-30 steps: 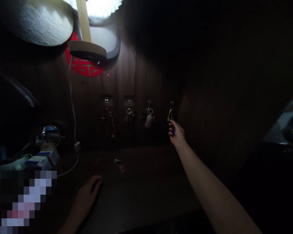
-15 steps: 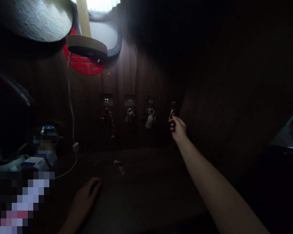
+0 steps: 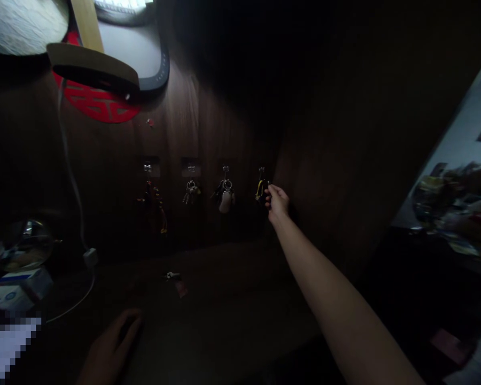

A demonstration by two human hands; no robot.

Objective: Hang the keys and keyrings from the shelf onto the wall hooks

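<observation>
My right hand [image 3: 278,201] reaches up to the rightmost wall hook, fingers pinched on a yellow-strapped key bunch [image 3: 260,189] that hangs there. To its left hang a key bunch with a pale fob [image 3: 225,197], a silver key bunch [image 3: 190,191] and a red-corded key bunch [image 3: 152,197], each on its own hook on the dark wooden wall. My left hand [image 3: 111,343] lies flat on the dark tabletop, fingers stretched out and holding nothing. A loose key with a reddish tag [image 3: 175,282] lies on the tabletop ahead of it.
A lamp with a wooden base [image 3: 91,63] and white cord [image 3: 74,203] hangs over the upper left, in front of a red round wall ornament [image 3: 100,106]. Small boxes [image 3: 18,289] and a shiny globe [image 3: 22,247] sit at the left. Cluttered shelves [image 3: 457,208] show at the right.
The view has swung to the right, so everything shifted left in the picture. My right hand rose slightly along the yellow key bunch toward its hook. My left hand stayed on the table.
</observation>
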